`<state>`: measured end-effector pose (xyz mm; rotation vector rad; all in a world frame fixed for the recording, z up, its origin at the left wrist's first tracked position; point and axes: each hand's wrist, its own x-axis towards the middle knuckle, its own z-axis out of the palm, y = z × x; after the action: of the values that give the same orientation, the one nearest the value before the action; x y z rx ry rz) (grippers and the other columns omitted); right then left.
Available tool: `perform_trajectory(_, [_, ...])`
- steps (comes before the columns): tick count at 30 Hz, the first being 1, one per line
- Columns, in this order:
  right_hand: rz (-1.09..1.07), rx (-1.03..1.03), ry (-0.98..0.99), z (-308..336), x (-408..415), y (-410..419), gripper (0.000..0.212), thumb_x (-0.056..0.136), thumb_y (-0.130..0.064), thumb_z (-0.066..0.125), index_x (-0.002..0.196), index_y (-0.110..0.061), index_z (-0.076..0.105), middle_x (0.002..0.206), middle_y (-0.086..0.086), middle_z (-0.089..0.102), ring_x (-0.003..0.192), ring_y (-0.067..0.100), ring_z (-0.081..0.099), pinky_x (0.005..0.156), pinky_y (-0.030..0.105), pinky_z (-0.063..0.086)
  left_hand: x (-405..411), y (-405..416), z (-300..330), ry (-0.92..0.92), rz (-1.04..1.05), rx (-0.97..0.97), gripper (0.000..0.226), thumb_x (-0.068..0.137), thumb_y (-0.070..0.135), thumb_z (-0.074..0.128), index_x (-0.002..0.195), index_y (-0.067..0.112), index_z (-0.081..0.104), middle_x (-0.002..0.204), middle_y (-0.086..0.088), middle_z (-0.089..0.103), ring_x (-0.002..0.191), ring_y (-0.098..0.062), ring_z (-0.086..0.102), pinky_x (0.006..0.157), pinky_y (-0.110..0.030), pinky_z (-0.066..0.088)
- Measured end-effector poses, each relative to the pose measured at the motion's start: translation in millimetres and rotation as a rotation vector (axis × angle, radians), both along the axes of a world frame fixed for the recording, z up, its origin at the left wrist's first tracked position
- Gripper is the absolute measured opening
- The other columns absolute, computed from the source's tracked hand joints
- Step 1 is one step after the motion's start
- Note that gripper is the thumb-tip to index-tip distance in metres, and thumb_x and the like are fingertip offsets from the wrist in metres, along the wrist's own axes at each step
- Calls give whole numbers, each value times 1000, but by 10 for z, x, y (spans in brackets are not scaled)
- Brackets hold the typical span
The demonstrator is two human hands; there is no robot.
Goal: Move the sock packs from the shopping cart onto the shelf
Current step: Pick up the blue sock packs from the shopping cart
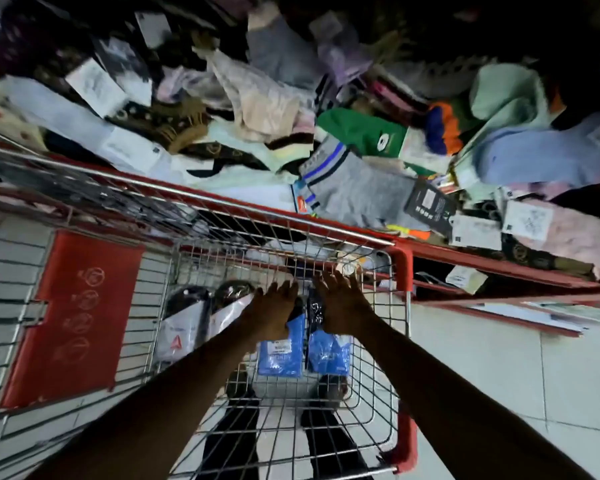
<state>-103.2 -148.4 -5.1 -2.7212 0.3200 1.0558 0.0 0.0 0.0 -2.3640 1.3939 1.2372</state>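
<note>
Fingers [284, 287] of both hands spread empty over blue sock packs [280, 355] inside wire cart [378, 386].

Illumination was uneven across the single head view. The floor tiles [482, 368] at lower right were the brightest area, evenly lit and without glare. The upper part of the shelf [499, 268], especially the top right corner, fell into near-black shadow, with detail lost. Both forearms rendered as dark, underexposed shapes, and the left hand [274, 313] and right hand [343, 306] showed little surface detail. Motion blur softened the sock heap and the wire cart [400, 327] along its far rim. Wide-angle distortion bent straight rails toward the frame edges. Label print was unreadable throughout.
</note>
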Motion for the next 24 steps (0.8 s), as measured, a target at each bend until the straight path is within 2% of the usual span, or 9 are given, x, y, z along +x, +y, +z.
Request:
perform_trajectory(2, [26,27,102,-102,108,-72,113,79,-58,71,159,-17,3,167,14,8,151,41,11,119,67,8,69,-72,-150,61,-2,18,90,80,14,78,152,4,25,148,-20,46,136,-39,46,106,-53,43])
perform_trajectory(4, [67,29,184,-203,200,-164,116,76,-66,69,159,-18,4,166,14,16,149,41,21,117,69,14,141,-115,-267,88,-5,31,76,77,14,80,141,7,40,134,-17,57,125,-37,55,99,-49,50])
perform_trajectory(7, [181,34,247,-366,283,-213,111,68,-75,71,154,-22,25,157,12,36,138,38,39,113,60,34,150,-201,-416,51,-57,57,77,73,26,82,140,13,45,132,-13,60,128,-37,51,108,-52,43])
perform_trajectory(11, [93,51,268,-294,357,-270,88,59,-54,86,133,-20,53,135,9,55,125,31,51,103,44,44,157,-350,-377,15,-114,111,55,71,30,82,120,16,60,118,-9,67,121,-31,53,105,-46,39])
perform_trajectory(14, [22,74,270,-166,361,-252,76,52,-51,91,115,-17,66,121,4,66,117,27,58,94,38,45,148,-321,-334,19,-158,134,47,67,38,85,107,18,67,107,-4,71,113,-25,60,102,-43,41])
perform_trajectory(16, [-17,57,237,-54,322,-219,79,52,-49,93,117,-16,65,123,5,65,120,28,55,100,42,45,163,-254,-283,-3,-181,113,52,63,48,87,102,20,68,103,-2,69,113,-25,57,107,-46,36])
perform_trajectory(19, [-36,30,120,124,140,-113,87,52,-49,93,125,-15,61,132,11,53,127,31,45,106,46,40,149,-105,-151,-2,-234,52,67,63,54,86,114,17,65,118,-6,63,121,-26,50,111,-51,34])
perform_trajectory(21, [-91,95,62,244,-14,-27,89,50,-47,93,125,-15,57,130,9,55,121,29,48,98,38,40,80,43,-44,84,-185,22,74,67,48,87,125,12,58,124,-9,61,118,-26,53,104,-44,44])
perform_trajectory(24, [-158,145,46,414,-201,76,90,51,-45,93,123,-14,49,119,11,63,110,28,58,83,31,41,-62,273,137,151,-33,-49,73,74,32,86,132,12,48,115,-11,66,100,-28,65,84,-38,55])
